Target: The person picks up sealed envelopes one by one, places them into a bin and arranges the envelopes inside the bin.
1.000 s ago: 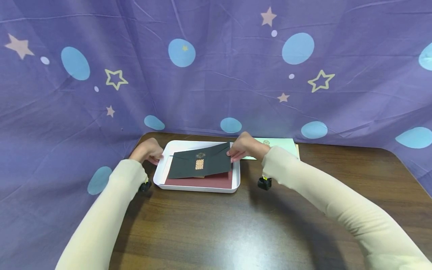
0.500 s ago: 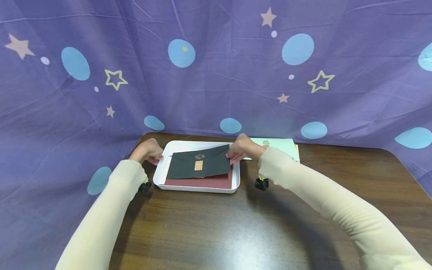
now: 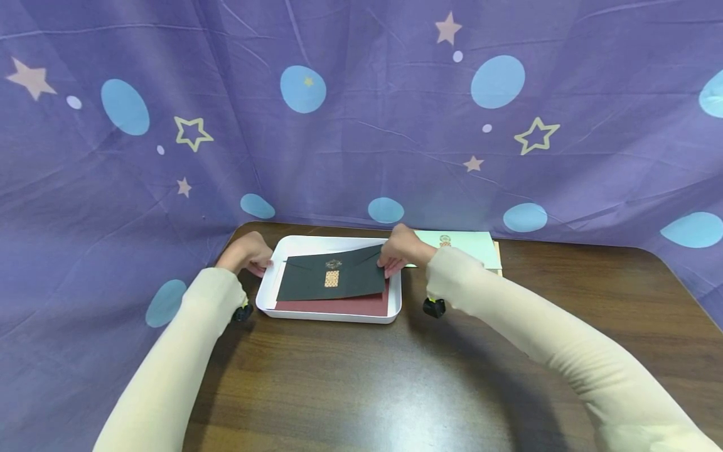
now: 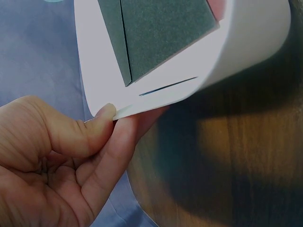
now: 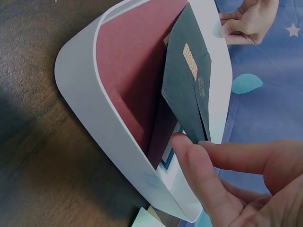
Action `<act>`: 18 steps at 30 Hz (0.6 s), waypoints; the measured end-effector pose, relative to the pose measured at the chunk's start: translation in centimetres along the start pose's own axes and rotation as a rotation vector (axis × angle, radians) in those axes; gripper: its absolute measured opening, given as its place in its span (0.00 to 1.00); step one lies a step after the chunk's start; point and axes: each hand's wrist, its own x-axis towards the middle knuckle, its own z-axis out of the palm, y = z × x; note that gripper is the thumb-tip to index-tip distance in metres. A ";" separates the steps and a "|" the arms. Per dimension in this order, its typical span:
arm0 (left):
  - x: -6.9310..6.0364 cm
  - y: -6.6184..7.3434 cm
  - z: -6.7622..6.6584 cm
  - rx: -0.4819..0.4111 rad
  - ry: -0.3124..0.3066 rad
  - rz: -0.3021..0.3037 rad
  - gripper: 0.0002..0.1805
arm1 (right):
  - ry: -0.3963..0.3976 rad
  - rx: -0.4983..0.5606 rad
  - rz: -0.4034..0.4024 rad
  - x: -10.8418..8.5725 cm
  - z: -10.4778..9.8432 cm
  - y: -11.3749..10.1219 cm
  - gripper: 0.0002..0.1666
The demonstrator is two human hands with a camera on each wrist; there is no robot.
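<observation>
1. The right hand (image 3: pixel 402 246) now sits slightly lower and further left than a second ago, and the right end of the dark envelope (image 3: pixel 305 279) has come down with it, which suggests lowering rather than lifting; the envelope does not yet lie flat.
2. The right grip is narrow, apparently pinching the envelope's far right corner between thumb and fingers, though the exact contact is hard to make out.
3. The left hand (image 3: pixel 248 252) has not moved; its thumb and fingers pinch the rim at the left end of the white tray (image 3: pixel 305 243).
4. The envelope is inside the tray, tilted above a dark red sheet (image 3: pixel 350 306) that shows along the near side.
5. The tray stands by the worktop's (image 3: pixel 339 389) far left corner, with little room on those two edges.
6. A pale green envelope (image 3: pixel 471 248) lies along the far edge, just beyond the tray's right end; wider room opens toward the near edge.
</observation>
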 end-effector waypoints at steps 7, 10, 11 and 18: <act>0.0 0.0 0.0 0.009 -0.003 -0.003 0.12 | -0.004 -0.060 -0.002 0.0 0.2 -0.3 0.04; -0.1 0.0 0.0 0.011 -0.005 0.001 0.12 | 0.005 -0.086 -0.005 0.1 0.4 -0.3 0.04; -0.1 0.0 0.0 0.007 -0.006 0.002 0.12 | 0.011 -0.097 -0.005 0.1 0.4 -0.3 0.04; -0.3 0.1 0.0 -0.007 -0.011 0.000 0.12 | 0.035 -0.135 0.015 0.6 0.8 -0.3 0.04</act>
